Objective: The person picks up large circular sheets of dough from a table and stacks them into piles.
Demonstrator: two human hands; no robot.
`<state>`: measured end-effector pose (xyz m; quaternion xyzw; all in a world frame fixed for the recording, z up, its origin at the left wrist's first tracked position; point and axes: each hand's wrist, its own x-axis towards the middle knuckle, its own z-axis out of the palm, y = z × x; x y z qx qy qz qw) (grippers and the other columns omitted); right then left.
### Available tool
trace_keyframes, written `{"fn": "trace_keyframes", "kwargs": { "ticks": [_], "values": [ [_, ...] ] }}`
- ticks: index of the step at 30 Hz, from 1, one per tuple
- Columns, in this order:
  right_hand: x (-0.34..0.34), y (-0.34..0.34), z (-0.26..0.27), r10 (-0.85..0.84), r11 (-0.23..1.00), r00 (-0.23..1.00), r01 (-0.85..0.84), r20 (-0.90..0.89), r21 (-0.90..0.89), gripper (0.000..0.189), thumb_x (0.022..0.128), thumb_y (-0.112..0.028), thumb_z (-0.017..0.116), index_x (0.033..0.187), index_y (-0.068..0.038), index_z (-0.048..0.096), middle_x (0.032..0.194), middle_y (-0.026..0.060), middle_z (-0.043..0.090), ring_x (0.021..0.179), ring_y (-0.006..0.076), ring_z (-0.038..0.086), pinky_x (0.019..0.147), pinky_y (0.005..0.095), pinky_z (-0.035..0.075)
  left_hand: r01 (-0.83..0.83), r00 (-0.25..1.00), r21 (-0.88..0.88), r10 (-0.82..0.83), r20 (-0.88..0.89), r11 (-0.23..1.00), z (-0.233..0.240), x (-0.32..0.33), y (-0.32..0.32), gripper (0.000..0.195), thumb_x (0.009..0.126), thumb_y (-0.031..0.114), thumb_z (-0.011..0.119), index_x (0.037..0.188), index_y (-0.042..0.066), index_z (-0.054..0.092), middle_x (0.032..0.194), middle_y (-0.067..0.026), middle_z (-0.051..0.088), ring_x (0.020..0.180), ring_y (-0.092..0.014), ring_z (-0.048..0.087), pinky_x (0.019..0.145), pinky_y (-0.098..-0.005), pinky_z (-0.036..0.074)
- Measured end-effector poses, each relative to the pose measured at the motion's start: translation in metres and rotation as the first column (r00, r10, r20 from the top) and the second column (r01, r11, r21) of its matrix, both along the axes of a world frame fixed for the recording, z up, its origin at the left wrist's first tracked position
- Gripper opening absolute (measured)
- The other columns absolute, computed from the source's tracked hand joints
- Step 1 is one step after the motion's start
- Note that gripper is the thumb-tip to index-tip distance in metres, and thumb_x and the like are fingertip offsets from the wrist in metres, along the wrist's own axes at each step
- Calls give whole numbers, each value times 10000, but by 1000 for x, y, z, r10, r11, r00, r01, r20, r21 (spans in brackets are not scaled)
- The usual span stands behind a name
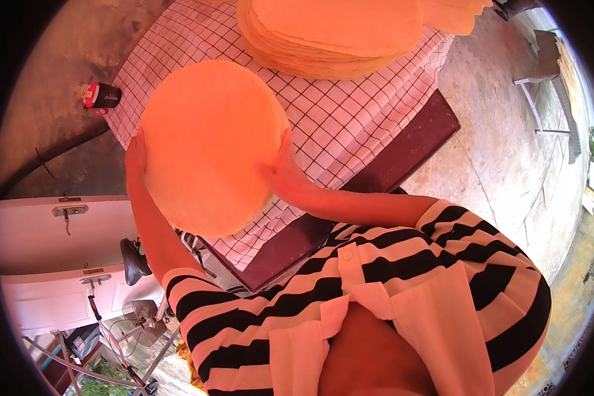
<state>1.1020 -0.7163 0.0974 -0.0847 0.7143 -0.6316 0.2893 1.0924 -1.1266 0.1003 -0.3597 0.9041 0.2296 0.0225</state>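
Note:
A round stack of thin, flat orange-looking sheets [210, 148] is held between both hands over a table with a checked cloth [321, 114]. My left hand [136, 154] grips its left edge. On the right side, my right hand [279, 163] has its thumb on the top face and its fingers at the rim. What the sheets are made of cannot be told. A taller pile of similar round sheets [331, 29] lies on the cloth at the far side, with looser sheets [453, 15] at its right.
A red and black container [102, 96] stands at the table's left corner. The table's dark red edge [406, 141] shows beneath the cloth. White doors [44, 297], a black bicycle saddle [134, 262] and a fan [142, 317] are at lower left. Another table [549, 79] stands at far right.

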Motion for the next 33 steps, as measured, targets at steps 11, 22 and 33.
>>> {"fn": "trace_keyframes", "kwargs": {
  "ticks": [11,22,33],
  "values": [
    [-53,74,23,123,974,981,-91,149,-207,710,866,-314,571,1347,31,178,1313,215,359,1237,283,361,1012,384,324,281,918,-566,-388,-76,775,74,3,160,474,919,338,465,1242,-6,433,1296,-187,452,1180,-363,439,957,-453,368],
    [-259,262,56,-292,764,902,421,319,-490,244,916,-162,518,1023,56,489,948,148,596,905,234,607,786,311,512,412,910,-515,-366,195,751,33,37,367,720,838,367,568,1383,20,251,1436,-176,267,1324,-363,245,1007,-575,244],
    [-332,284,26,-102,722,853,418,512,-552,296,857,-67,555,1081,79,426,1014,173,557,921,251,598,790,319,510,367,738,-602,-616,-276,709,84,-144,508,336,832,136,612,1113,-26,527,1238,-186,499,1163,-357,462,932,-465,378]
  ]
}}
